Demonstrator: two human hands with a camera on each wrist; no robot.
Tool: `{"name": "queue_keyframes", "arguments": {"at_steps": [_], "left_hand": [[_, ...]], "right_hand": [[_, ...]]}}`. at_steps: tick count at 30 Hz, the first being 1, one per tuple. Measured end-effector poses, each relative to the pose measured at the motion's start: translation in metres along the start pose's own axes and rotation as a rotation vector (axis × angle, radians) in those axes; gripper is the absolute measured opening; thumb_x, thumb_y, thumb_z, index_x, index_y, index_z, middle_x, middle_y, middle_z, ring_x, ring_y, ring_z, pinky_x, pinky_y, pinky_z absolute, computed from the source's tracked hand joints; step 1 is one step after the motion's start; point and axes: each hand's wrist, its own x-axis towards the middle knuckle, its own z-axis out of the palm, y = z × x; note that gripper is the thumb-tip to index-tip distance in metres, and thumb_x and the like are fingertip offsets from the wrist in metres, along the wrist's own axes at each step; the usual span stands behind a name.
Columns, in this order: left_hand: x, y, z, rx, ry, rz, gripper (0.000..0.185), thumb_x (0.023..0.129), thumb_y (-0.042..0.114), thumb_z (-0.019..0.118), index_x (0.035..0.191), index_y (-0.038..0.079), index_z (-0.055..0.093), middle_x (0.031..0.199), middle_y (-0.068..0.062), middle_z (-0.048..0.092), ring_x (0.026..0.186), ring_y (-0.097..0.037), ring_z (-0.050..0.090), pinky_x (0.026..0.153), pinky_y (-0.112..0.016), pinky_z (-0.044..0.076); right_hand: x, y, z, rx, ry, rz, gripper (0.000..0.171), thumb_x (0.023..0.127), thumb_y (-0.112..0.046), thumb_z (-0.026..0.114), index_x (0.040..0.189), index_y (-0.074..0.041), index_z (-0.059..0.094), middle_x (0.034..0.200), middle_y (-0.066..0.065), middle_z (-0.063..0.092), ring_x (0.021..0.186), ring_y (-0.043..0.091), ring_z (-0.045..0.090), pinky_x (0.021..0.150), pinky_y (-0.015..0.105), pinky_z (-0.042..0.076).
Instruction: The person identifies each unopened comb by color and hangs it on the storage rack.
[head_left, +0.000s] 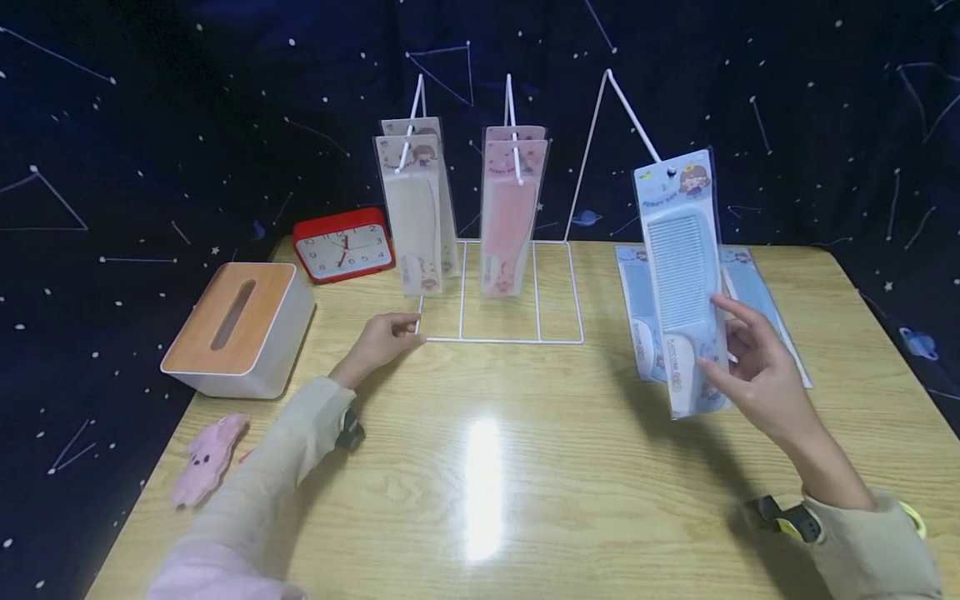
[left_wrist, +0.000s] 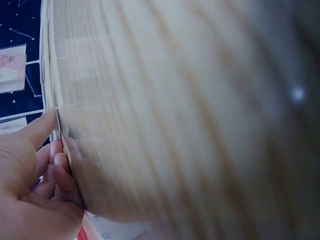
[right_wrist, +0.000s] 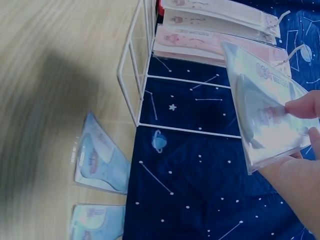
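Observation:
My right hand (head_left: pixel 723 346) pinches the lower part of a blue comb pack (head_left: pixel 681 250) and holds it upright, its top close to the bare right hook (head_left: pixel 630 117) of a white wire rack (head_left: pixel 502 340). In the right wrist view the thumb and fingers (right_wrist: pixel 300 107) grip the clear pack (right_wrist: pixel 260 115). My left hand (head_left: pixel 408 327) holds the front left corner of the rack base; its fingertips (left_wrist: pixel 50 120) pinch the wire (left_wrist: pixel 50 75). Cream comb packs (head_left: pixel 416 217) hang on the left hook and pink ones (head_left: pixel 510 217) on the middle hook.
More blue comb packs (head_left: pixel 637 308) lie flat on the wooden table (head_left: pixel 487 500) behind my right hand, also visible as blue packs (right_wrist: pixel 100 162) in the right wrist view. A red clock (head_left: pixel 343 246), a tissue box (head_left: pixel 240 325) and a pink plush toy (head_left: pixel 210 454) sit at the left.

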Motion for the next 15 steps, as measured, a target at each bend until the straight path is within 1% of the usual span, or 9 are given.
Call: {"name": "queue_keyframes", "arguments": {"at_steps": [3, 6, 8, 11, 14, 15], "left_hand": [[0.001, 0.001, -0.002, 0.01, 0.0, -0.002, 0.045, 0.086, 0.017, 0.07, 0.125, -0.004, 0.059, 0.104, -0.017, 0.067, 0.094, -0.027, 0.061, 0.085, -0.039, 0.049], [0.001, 0.002, -0.003, 0.017, 0.0, -0.009, 0.045, 0.087, 0.018, 0.07, 0.125, -0.004, 0.059, 0.104, -0.017, 0.067, 0.094, -0.027, 0.06, 0.085, -0.039, 0.049], [0.001, 0.003, -0.004, 0.02, -0.004, -0.015, 0.046, 0.087, 0.018, 0.069, 0.126, -0.004, 0.058, 0.105, -0.018, 0.066, 0.094, -0.027, 0.06, 0.085, -0.039, 0.049], [0.001, 0.002, -0.003, 0.014, -0.01, -0.024, 0.046, 0.087, 0.018, 0.069, 0.126, -0.004, 0.058, 0.106, -0.018, 0.066, 0.095, -0.028, 0.06, 0.086, -0.039, 0.048], [0.001, 0.002, -0.001, 0.013, -0.014, -0.029, 0.046, 0.088, 0.019, 0.069, 0.126, -0.004, 0.058, 0.106, -0.018, 0.066, 0.095, -0.027, 0.059, 0.086, -0.039, 0.048], [0.001, 0.002, 0.0, 0.01, -0.014, -0.028, 0.046, 0.087, 0.019, 0.069, 0.126, -0.004, 0.058, 0.106, -0.018, 0.066, 0.095, -0.027, 0.059, 0.086, -0.039, 0.048]], "right_hand": [[0.0, 0.002, 0.001, -0.023, 0.002, 0.018, 0.075, 0.076, 0.033, 0.043, 0.142, -0.002, 0.039, 0.116, 0.004, 0.052, 0.102, 0.007, 0.058, 0.075, 0.015, 0.052], [0.008, 0.005, 0.003, -0.096, -0.005, 0.049, 0.074, 0.079, 0.029, 0.047, 0.143, -0.007, 0.04, 0.117, 0.001, 0.052, 0.102, 0.005, 0.057, 0.074, 0.013, 0.051], [0.016, 0.01, 0.004, -0.147, -0.023, 0.073, 0.073, 0.081, 0.025, 0.05, 0.144, -0.01, 0.039, 0.115, -0.001, 0.052, 0.1, 0.004, 0.056, 0.074, 0.012, 0.05], [0.032, 0.018, 0.006, -0.254, -0.05, 0.108, 0.072, 0.084, 0.018, 0.054, 0.146, -0.014, 0.037, 0.109, -0.004, 0.053, 0.095, 0.003, 0.056, 0.075, 0.01, 0.048], [0.051, 0.029, 0.007, -0.348, -0.087, 0.149, 0.071, 0.088, 0.009, 0.058, 0.148, -0.016, 0.031, 0.108, -0.007, 0.054, 0.095, 0.003, 0.054, 0.078, 0.009, 0.045], [0.058, 0.032, 0.007, -0.373, -0.096, 0.166, 0.071, 0.088, 0.006, 0.059, 0.149, -0.016, 0.03, 0.11, -0.005, 0.053, 0.095, 0.004, 0.053, 0.078, 0.01, 0.045]]}}
